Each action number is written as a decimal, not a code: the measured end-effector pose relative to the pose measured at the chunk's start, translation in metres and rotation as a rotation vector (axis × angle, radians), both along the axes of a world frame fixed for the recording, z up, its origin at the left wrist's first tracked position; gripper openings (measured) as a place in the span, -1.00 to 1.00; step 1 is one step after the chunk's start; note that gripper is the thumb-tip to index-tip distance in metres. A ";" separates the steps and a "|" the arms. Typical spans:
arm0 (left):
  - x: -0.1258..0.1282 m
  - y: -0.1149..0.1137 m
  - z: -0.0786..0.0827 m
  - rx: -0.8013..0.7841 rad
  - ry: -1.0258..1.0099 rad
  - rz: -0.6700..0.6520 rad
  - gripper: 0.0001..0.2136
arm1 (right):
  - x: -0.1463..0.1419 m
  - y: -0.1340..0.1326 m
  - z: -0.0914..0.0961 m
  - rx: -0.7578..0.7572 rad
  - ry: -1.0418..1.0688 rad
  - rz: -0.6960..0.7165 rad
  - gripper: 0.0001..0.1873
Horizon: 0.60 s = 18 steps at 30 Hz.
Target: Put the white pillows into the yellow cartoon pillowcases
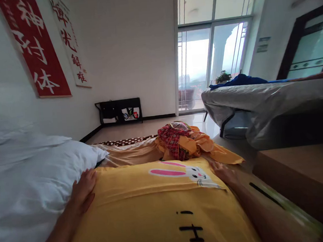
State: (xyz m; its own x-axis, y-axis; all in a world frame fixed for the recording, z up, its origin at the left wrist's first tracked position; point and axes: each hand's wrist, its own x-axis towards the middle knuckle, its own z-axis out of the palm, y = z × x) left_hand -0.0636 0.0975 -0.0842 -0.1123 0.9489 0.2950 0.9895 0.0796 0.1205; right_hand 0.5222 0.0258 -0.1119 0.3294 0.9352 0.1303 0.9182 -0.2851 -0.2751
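Note:
A plump pillow in a yellow pillowcase (136, 221) fills the lower middle of the view, right in front of me. It bears a white rabbit with pink ears and the dark letters "Hi", turned sideways. At its far left corner, my left hand (84, 186) holds the side, fingers against the cloth and thumb nearer me. My right hand (223, 171) holds the far right corner, its fingertips partly hidden by the fabric. Beyond the pillow lies a heap of orange cloth (203, 142) with red plaid cloth (171, 137) on it.
White bedding (28, 185) is piled at left. Past the pillow, a tan sheet (133, 151) has a dotted brown edge. A plastic-covered table (261, 93) carries blue cloth (239, 80) at right, above a wooden surface (303, 165). A low black rack (119, 111) stands against the wall.

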 end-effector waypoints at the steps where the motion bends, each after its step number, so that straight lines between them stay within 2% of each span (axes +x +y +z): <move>1: 0.004 -0.008 0.011 0.011 -0.014 -0.036 -0.52 | -0.003 -0.009 0.010 0.033 -0.009 0.046 -0.44; 2: 0.013 -0.017 0.022 0.024 -0.037 -0.108 -0.52 | -0.009 -0.018 0.019 0.068 -0.022 0.102 -0.44; 4: 0.039 -0.038 0.037 0.055 -0.093 -0.344 -0.51 | -0.030 -0.035 0.030 0.154 -0.029 0.245 -0.43; 6: 0.070 -0.061 0.039 0.053 -0.128 -0.563 -0.48 | -0.057 -0.050 0.028 0.213 -0.006 0.408 -0.44; 7: 0.084 -0.071 0.035 0.015 -0.131 -0.611 -0.47 | -0.069 -0.056 0.022 0.217 0.011 0.472 -0.43; 9: 0.100 -0.085 0.019 -0.077 -0.117 -0.614 -0.46 | -0.083 -0.064 0.004 0.186 0.038 0.517 -0.38; 11: 0.099 -0.091 -0.001 -0.138 -0.096 -0.549 -0.46 | -0.082 -0.069 -0.019 0.151 0.037 0.471 -0.35; 14: 0.076 -0.091 -0.024 -0.147 -0.051 -0.459 -0.47 | -0.060 -0.071 -0.048 0.165 0.034 0.406 -0.36; 18: 0.041 -0.092 -0.042 -0.141 -0.063 -0.374 -0.46 | -0.032 -0.075 -0.072 0.190 0.084 0.395 -0.36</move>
